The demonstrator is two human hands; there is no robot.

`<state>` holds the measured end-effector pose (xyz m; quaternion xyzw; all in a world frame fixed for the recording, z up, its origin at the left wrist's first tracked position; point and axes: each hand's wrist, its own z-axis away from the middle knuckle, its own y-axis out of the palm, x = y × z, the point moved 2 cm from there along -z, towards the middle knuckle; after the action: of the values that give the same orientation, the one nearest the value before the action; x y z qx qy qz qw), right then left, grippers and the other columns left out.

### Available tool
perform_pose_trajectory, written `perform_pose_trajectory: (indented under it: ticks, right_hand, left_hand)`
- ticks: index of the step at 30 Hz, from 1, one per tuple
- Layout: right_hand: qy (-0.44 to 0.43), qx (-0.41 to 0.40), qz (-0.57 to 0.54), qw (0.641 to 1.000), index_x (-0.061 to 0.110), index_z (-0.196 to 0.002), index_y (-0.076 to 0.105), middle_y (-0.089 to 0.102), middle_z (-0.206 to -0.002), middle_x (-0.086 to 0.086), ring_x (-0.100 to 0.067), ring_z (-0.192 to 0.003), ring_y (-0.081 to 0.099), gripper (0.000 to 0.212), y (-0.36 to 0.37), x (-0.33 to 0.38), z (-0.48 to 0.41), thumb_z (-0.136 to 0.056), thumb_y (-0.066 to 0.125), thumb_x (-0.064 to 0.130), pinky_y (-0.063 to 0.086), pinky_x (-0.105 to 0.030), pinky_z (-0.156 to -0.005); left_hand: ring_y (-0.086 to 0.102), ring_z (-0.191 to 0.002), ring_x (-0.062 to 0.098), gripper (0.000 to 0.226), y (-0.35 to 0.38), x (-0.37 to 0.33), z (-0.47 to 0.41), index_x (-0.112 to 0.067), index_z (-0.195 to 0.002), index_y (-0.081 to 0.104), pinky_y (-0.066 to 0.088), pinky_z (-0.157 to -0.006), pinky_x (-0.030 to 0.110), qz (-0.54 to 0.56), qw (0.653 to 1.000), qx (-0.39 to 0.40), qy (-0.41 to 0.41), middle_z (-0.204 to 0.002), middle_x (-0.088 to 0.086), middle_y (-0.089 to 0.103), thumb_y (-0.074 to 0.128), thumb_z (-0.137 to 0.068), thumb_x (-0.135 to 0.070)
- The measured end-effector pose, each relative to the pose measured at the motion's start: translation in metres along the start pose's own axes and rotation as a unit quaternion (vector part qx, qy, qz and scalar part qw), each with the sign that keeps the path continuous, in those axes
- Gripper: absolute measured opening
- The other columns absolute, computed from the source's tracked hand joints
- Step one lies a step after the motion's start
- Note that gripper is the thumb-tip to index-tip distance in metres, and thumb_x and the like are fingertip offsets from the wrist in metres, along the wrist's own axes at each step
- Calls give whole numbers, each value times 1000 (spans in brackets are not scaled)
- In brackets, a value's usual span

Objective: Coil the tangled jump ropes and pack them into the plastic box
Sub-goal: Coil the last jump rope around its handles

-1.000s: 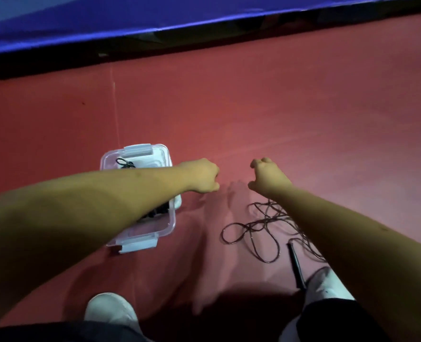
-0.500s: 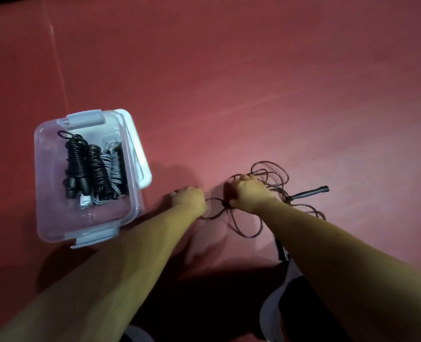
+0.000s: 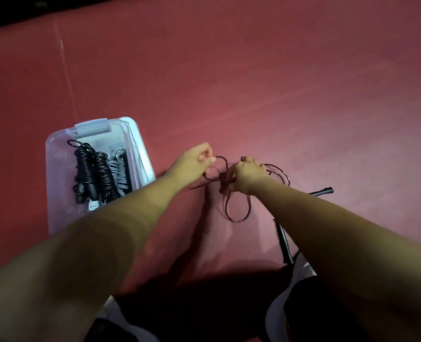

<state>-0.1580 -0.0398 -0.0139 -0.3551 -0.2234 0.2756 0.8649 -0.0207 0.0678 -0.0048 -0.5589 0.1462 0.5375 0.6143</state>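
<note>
**Both hands now lifting the loose rope; box unchanged**

We find the left hand (image 3: 194,161) pinching a strand of the dark jump rope (image 3: 236,208) between thumb and fingertips, and the right hand (image 3: 247,175) clenched around a gathered bunch of the same rope. Half a second ago both hands sat lower, against the red floor (image 3: 278,82); they are now raised, and a long loop hangs below the right hand. One black handle (image 3: 324,191) lies on the floor beyond the right forearm; a second handle (image 3: 284,243) lies nearer the person. The clear plastic box (image 3: 56,193) stands open on the floor to the left, as before, holding several coiled ropes (image 3: 100,171), black and grey, side by side.
</note>
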Motion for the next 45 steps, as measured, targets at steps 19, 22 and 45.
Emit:
perform_pose_trajectory:
  ticks: [19,22,45]
  right_hand:
    - [-286,-232,-285,885,9,-75,70,63,-59,-9,-18,-56,64,17,-284,52,248,-91,71,16,52,-25,-61]
    - [-310,-294,-343,837,1,-79,70,53,-51,-6,-21,-49,55,17,-312,53,291,-90,70,13,49,-24,-52]
    - [-312,-253,-521,753,5,-70,61,31,-41,4,-13,-41,23,33,-305,23,295,-100,56,18,17,-26,-49]
  left_hand:
    - [49,-64,4,22,-170,-231,115,-16,-79,63,40,-67,21,-55,971,-66,224,-67,-8,57,62,-97,-29]
    - [54,-66,5,23,-175,-235,128,-6,-81,61,43,-71,17,38,973,-40,226,-71,2,60,61,-88,-27]
    - [54,-55,16,53,-192,-236,151,-6,-80,59,45,-61,21,-34,980,82,176,-60,8,57,58,-90,-58]
